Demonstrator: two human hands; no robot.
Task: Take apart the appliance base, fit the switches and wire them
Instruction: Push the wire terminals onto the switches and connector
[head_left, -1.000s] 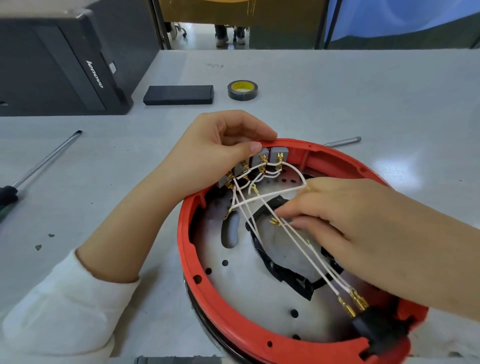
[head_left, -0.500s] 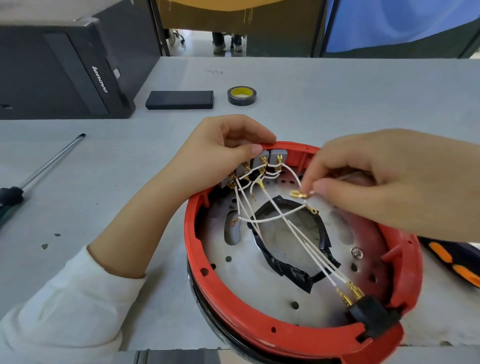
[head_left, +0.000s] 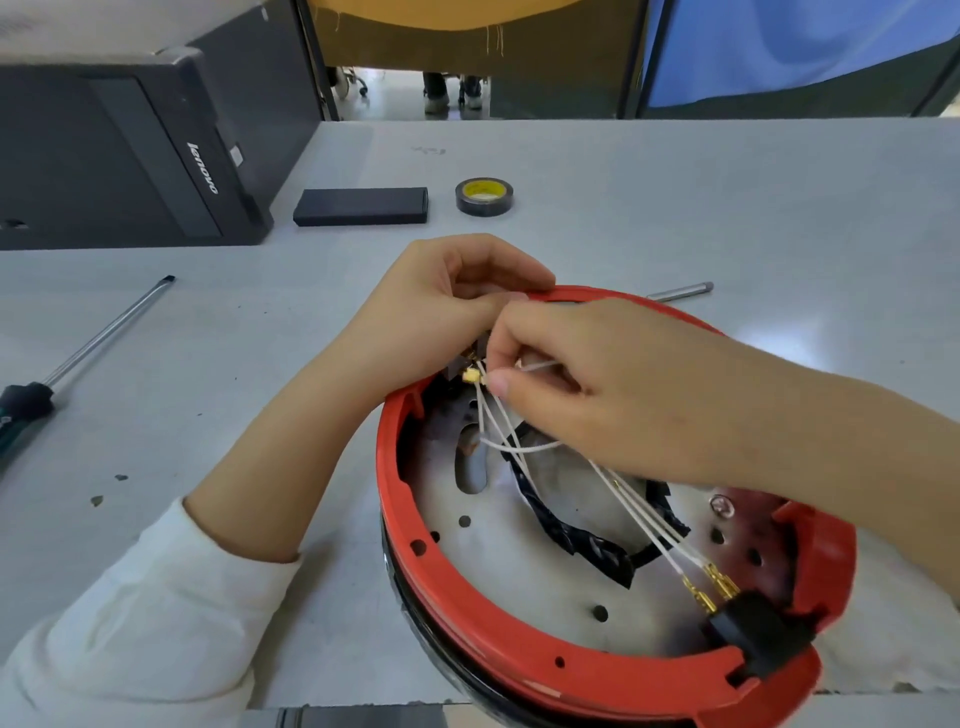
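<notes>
1. One grey tabletop (head_left: 675, 218) carries everything.
2. One red appliance base (head_left: 519, 649) lies upturned at 5 o'clock on it, inner metal plate showing.
3. The left hand (head_left: 431, 317) reaches in from 8 o'clock, fingers curled over the base's far rim at the switches (head_left: 460, 366), which are mostly hidden.
4. The right hand (head_left: 613, 389) comes from 3 o'clock, touching the left, thumb and forefinger pinching one brass terminal (head_left: 471, 376) on a white wire.
5. Several white wires (head_left: 639, 512) run to one black connector (head_left: 763, 631) at 5 o'clock.
6. One screwdriver (head_left: 78, 358) lies at 9 o'clock; one tape roll (head_left: 484, 197) at 12.
</notes>
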